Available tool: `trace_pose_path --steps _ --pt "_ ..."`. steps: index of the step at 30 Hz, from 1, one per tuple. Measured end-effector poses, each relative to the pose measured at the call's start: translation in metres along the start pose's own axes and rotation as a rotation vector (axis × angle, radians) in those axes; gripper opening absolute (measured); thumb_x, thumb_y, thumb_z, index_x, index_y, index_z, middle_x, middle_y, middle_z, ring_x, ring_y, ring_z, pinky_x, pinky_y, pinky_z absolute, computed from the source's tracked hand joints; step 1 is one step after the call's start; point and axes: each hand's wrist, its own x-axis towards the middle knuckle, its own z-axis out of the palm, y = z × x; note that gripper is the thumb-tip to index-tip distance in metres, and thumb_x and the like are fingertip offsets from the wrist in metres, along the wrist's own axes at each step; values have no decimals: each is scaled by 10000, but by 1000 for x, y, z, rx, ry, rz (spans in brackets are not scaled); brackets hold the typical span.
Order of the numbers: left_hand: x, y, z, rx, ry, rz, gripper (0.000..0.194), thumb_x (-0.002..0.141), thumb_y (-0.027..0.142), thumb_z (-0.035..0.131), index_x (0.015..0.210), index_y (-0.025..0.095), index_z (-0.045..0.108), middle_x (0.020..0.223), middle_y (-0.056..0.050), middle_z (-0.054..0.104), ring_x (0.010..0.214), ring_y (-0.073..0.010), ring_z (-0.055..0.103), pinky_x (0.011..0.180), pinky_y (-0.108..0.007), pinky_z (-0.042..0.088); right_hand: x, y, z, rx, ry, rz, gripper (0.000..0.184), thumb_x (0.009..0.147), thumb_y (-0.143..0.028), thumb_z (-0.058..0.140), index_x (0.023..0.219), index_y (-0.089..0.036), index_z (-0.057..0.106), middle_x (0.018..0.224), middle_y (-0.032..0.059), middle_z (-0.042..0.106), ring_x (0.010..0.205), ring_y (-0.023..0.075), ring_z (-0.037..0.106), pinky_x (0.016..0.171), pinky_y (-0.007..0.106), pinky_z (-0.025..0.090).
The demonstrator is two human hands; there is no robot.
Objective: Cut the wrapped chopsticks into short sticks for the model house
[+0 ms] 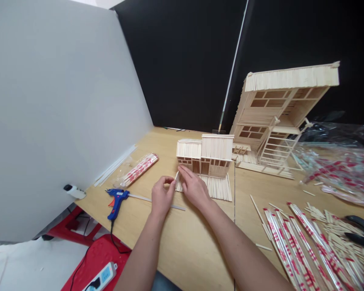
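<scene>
A small house model built of pale wooden sticks stands on the wooden table. In front of it lies a flat panel of side-by-side sticks. My left hand has its curled fingertips on a thin wooden stick at the panel's left edge. My right hand reaches over that same edge, its fingers against the house's front corner. Under my left wrist runs a long white glue stick, leading from a blue hot glue gun.
A larger stick house stands to the right. Red-printed chopstick bundles, loose sticks, black pliers and plastic wrappers lie there too. A grey board rises at the left, with a power strip below.
</scene>
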Motion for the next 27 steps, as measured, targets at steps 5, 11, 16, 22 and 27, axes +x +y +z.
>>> trace_pose_path --steps 5,11,16,22,27 --pt "0 -2 -1 -20 8 -56 156 885 338 632 872 190 681 843 -34 739 810 -184 691 813 -306 508 0 0 0 5 0 -2 653 847 -57 460 1487 -182 485 1546 44 472 1322 243 544 1095 402 478" --pt "0 -1 -2 -45 -8 -103 187 869 352 645 784 189 682 785 -27 740 773 -183 688 778 -298 500 -1 -2 -2 -7 -17 11 654 846 -61 471 1484 -202 487 1551 45 465 1302 249 565 1067 419 505" --pt "2 -1 -2 -64 -5 -124 177 849 348 663 781 186 682 775 -24 735 761 -175 680 768 -286 500 -1 -2 -2 -3 -18 5 645 847 -64 462 1481 -177 488 1553 50 462 1324 246 548 1082 410 493" --pt "3 -2 -1 -99 -16 -151 176 828 350 677 811 179 716 790 -36 752 759 -178 691 756 -283 516 -1 -1 -1 -7 -21 22 656 845 -78 469 1485 -224 485 1556 17 459 1271 239 593 1033 394 534" --pt "4 -1 -2 -109 -15 -165 177 820 347 678 779 179 717 764 -35 751 748 -181 691 744 -284 516 -2 -1 -1 25 -12 17 656 846 -78 459 1490 -205 474 1563 25 449 1309 240 563 1060 400 515"
